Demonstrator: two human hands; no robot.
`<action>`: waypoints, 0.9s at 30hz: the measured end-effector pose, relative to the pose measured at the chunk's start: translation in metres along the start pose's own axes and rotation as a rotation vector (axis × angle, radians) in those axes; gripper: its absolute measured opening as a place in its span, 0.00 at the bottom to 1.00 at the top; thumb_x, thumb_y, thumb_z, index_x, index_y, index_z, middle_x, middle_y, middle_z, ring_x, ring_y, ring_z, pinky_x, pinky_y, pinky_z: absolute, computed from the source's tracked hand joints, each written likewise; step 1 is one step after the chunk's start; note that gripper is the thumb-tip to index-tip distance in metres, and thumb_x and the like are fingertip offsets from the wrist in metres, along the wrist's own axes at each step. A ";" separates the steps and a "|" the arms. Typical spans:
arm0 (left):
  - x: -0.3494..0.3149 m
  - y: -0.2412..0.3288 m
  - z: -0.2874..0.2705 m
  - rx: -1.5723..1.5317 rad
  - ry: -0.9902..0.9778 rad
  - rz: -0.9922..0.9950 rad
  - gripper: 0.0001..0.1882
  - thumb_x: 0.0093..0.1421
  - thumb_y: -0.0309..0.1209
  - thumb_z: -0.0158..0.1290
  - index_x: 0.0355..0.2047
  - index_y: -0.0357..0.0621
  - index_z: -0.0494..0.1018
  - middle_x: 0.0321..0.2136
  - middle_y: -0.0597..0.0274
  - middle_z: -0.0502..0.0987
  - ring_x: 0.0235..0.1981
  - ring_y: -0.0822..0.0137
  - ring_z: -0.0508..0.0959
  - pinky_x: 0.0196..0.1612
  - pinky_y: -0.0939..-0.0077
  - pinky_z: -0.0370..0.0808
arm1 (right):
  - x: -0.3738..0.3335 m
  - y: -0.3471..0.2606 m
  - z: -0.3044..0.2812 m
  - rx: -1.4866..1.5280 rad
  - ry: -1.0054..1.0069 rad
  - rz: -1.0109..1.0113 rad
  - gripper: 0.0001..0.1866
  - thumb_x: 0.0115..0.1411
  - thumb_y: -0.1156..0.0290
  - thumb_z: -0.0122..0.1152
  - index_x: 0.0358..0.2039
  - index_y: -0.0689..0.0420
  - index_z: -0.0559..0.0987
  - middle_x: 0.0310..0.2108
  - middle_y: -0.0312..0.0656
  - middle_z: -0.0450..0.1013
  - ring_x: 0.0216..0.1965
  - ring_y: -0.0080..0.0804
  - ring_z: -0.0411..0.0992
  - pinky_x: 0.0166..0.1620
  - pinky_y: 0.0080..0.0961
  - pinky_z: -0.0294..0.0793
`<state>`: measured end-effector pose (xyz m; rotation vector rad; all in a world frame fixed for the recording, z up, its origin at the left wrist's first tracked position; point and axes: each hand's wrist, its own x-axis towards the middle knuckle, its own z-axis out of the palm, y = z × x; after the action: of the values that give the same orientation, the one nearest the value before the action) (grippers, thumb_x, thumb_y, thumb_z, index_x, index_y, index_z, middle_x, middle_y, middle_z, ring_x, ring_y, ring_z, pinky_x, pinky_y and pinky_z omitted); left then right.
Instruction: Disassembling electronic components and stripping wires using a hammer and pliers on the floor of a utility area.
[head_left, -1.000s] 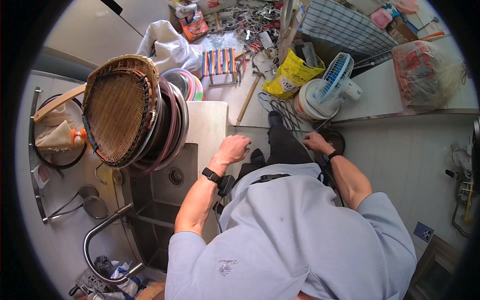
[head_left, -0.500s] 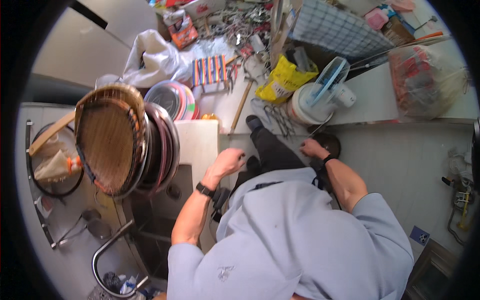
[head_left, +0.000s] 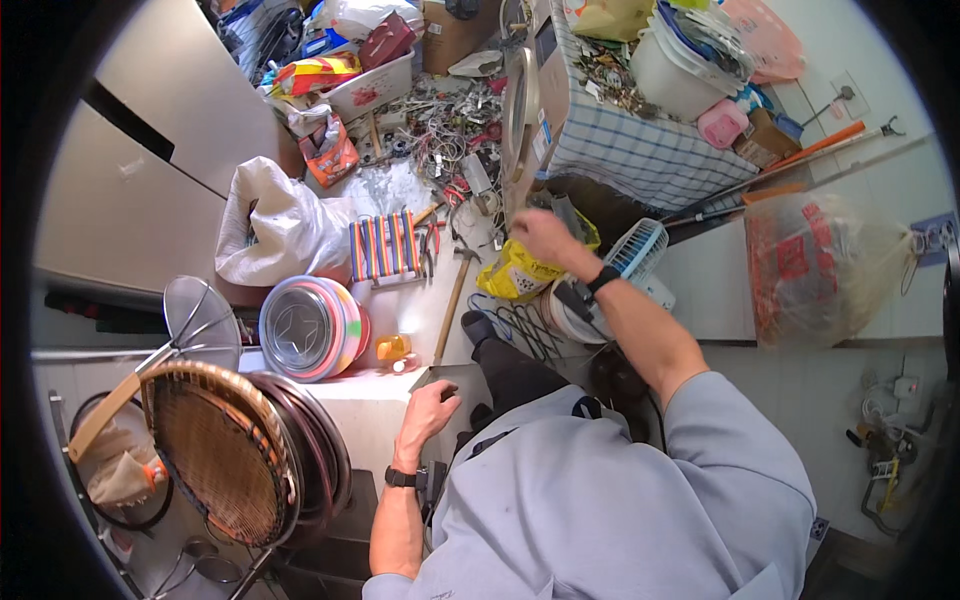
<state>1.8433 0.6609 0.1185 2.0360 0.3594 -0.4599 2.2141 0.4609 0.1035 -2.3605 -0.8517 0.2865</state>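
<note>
My right hand [head_left: 545,238] is stretched forward above the yellow plastic bag [head_left: 520,268]. Its fingers look curled in, and nothing shows in them. My left hand [head_left: 430,412] hangs near the corner of the white counter, loosely bent, with the thumb apart and nothing held. Between the hands, on the floor, lies a long wooden-handled hammer [head_left: 456,305] beside my dark-socked foot [head_left: 480,327]. Red-handled pliers [head_left: 428,248] lie next to a striped folding stool [head_left: 385,247]. A white bucket [head_left: 572,312] stands below my right forearm.
Round baskets and lids [head_left: 215,450] are stacked at left by the sink, near stacked plastic tubs [head_left: 312,330]. A white sack [head_left: 285,225] leans by the cabinet. Metal scraps [head_left: 430,130] cover the far floor. A checked cloth [head_left: 625,140] drapes a table; a filled clear bag [head_left: 820,270] hangs right.
My right hand has moved forward and left, from beside my leg to over the yellow bag. My left hand appears lower in view. The view has tilted up, showing more of the far floor.
</note>
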 end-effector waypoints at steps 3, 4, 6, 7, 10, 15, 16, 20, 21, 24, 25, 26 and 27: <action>0.027 0.000 -0.005 -0.013 0.042 -0.031 0.19 0.60 0.36 0.59 0.47 0.35 0.81 0.41 0.44 0.84 0.45 0.48 0.84 0.51 0.61 0.80 | 0.074 -0.017 -0.081 -0.203 0.257 -0.069 0.09 0.62 0.71 0.60 0.40 0.60 0.82 0.37 0.56 0.78 0.42 0.58 0.77 0.45 0.45 0.78; 0.033 0.004 -0.010 0.026 0.045 -0.051 0.19 0.59 0.36 0.59 0.47 0.36 0.81 0.41 0.43 0.84 0.45 0.48 0.84 0.51 0.61 0.80 | 0.090 -0.018 -0.104 -0.216 0.358 -0.089 0.08 0.62 0.72 0.60 0.41 0.58 0.82 0.38 0.54 0.78 0.42 0.57 0.77 0.45 0.45 0.78; 0.046 0.005 -0.013 0.072 0.081 -0.045 0.19 0.59 0.37 0.58 0.47 0.37 0.81 0.41 0.43 0.84 0.45 0.48 0.84 0.50 0.62 0.80 | 0.118 -0.018 -0.144 -0.251 0.436 -0.103 0.09 0.62 0.71 0.61 0.41 0.58 0.82 0.39 0.54 0.78 0.42 0.57 0.77 0.46 0.45 0.78; 0.051 0.010 -0.017 0.074 0.077 -0.039 0.19 0.59 0.37 0.58 0.47 0.37 0.81 0.41 0.43 0.84 0.45 0.48 0.84 0.50 0.62 0.80 | 0.127 -0.014 -0.157 -0.283 0.504 -0.117 0.09 0.61 0.71 0.62 0.42 0.58 0.82 0.39 0.53 0.78 0.42 0.57 0.77 0.46 0.45 0.77; 0.072 0.024 -0.029 0.050 0.046 -0.112 0.19 0.59 0.37 0.58 0.46 0.37 0.82 0.41 0.44 0.85 0.45 0.48 0.85 0.50 0.61 0.80 | 0.146 0.000 -0.185 -0.390 0.516 -0.091 0.11 0.60 0.69 0.65 0.42 0.61 0.82 0.41 0.54 0.76 0.45 0.57 0.75 0.50 0.46 0.76; 0.109 0.045 -0.051 0.109 0.017 -0.132 0.19 0.59 0.37 0.58 0.46 0.37 0.82 0.41 0.44 0.85 0.45 0.49 0.85 0.50 0.60 0.80 | 0.163 0.050 -0.193 -0.456 0.515 0.031 0.12 0.60 0.68 0.64 0.42 0.62 0.81 0.45 0.54 0.75 0.49 0.55 0.72 0.54 0.45 0.73; 0.115 0.049 -0.054 0.114 0.018 -0.133 0.19 0.59 0.36 0.58 0.46 0.37 0.82 0.41 0.44 0.85 0.45 0.48 0.85 0.50 0.60 0.80 | 0.166 0.056 -0.195 -0.453 0.517 0.038 0.12 0.60 0.68 0.64 0.42 0.62 0.81 0.45 0.54 0.75 0.49 0.55 0.72 0.54 0.45 0.73; 0.138 0.050 -0.066 0.142 0.004 -0.148 0.19 0.59 0.36 0.58 0.46 0.37 0.82 0.41 0.42 0.84 0.45 0.48 0.85 0.50 0.59 0.80 | 0.174 0.074 -0.197 -0.440 0.592 -0.021 0.12 0.59 0.69 0.65 0.42 0.61 0.82 0.45 0.51 0.75 0.49 0.54 0.72 0.55 0.44 0.73; 0.142 0.050 -0.068 0.146 0.000 -0.150 0.19 0.59 0.36 0.58 0.46 0.37 0.82 0.41 0.42 0.84 0.45 0.48 0.85 0.50 0.59 0.80 | 0.176 0.074 -0.199 -0.443 0.585 -0.022 0.13 0.59 0.69 0.65 0.42 0.60 0.82 0.45 0.50 0.75 0.49 0.53 0.72 0.55 0.44 0.73; 0.151 0.046 -0.071 0.131 0.022 -0.148 0.18 0.59 0.36 0.58 0.45 0.37 0.82 0.39 0.41 0.84 0.44 0.47 0.85 0.50 0.59 0.80 | 0.164 0.070 -0.206 -0.398 0.549 -0.055 0.13 0.58 0.70 0.66 0.43 0.60 0.82 0.46 0.48 0.76 0.50 0.52 0.72 0.55 0.43 0.73; 0.152 0.044 -0.074 0.134 0.019 -0.152 0.18 0.59 0.36 0.58 0.45 0.37 0.82 0.39 0.41 0.84 0.44 0.47 0.85 0.50 0.59 0.80 | 0.158 0.062 -0.211 -0.394 0.548 -0.051 0.13 0.58 0.70 0.66 0.43 0.60 0.82 0.46 0.48 0.76 0.50 0.52 0.72 0.55 0.43 0.73; 0.152 0.043 -0.077 0.155 0.018 -0.160 0.18 0.59 0.35 0.58 0.45 0.36 0.82 0.39 0.41 0.84 0.44 0.47 0.85 0.49 0.59 0.80 | 0.150 0.055 -0.220 -0.419 0.571 -0.031 0.14 0.57 0.71 0.66 0.44 0.60 0.82 0.47 0.49 0.76 0.51 0.52 0.72 0.56 0.43 0.73; 0.152 0.043 -0.078 0.174 0.016 -0.165 0.18 0.59 0.35 0.58 0.45 0.36 0.82 0.39 0.41 0.84 0.44 0.47 0.85 0.49 0.59 0.80 | 0.141 0.050 -0.228 -0.447 0.594 -0.012 0.14 0.57 0.72 0.66 0.44 0.60 0.81 0.48 0.49 0.76 0.51 0.52 0.72 0.56 0.43 0.73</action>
<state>2.0099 0.7187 0.1162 2.1887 0.5157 -0.5935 2.4364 0.4132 0.2540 -2.6121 -0.6782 -0.6487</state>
